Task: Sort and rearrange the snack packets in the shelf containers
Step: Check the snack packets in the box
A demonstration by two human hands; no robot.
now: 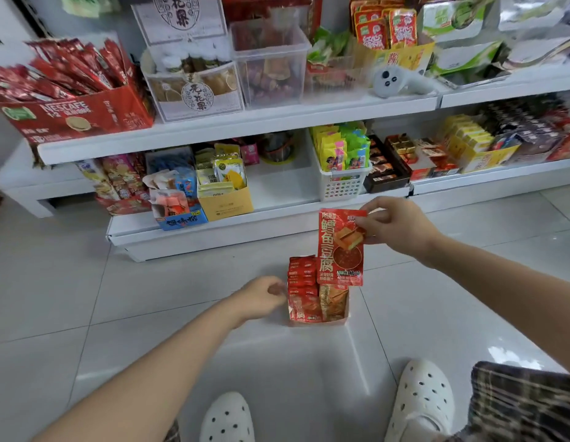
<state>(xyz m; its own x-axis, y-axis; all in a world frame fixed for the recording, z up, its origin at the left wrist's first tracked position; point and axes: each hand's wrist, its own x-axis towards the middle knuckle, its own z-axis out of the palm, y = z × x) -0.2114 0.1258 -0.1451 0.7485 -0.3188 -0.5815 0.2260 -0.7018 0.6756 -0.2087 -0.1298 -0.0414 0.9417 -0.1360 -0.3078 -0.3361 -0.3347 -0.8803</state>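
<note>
A small white box (344, 315) stands on the floor tiles before the shelves, packed with red snack packets (302, 291). My right hand (395, 226) pinches a red tofu packet (337, 250) by its top right corner, and it hangs upright just above the box. My left hand (261, 296) is at the box's left side, its curled fingers touching the packets at that edge. Whether it grips one I cannot tell.
The lower shelf (277, 189) has a bare gap between a yellow carton (226, 202) and a white perforated basket (342, 183). A red Nescafe box (76, 113), clear bins and a white controller (401, 81) sit on the upper shelf. Two white clogs (420, 400) show at the bottom.
</note>
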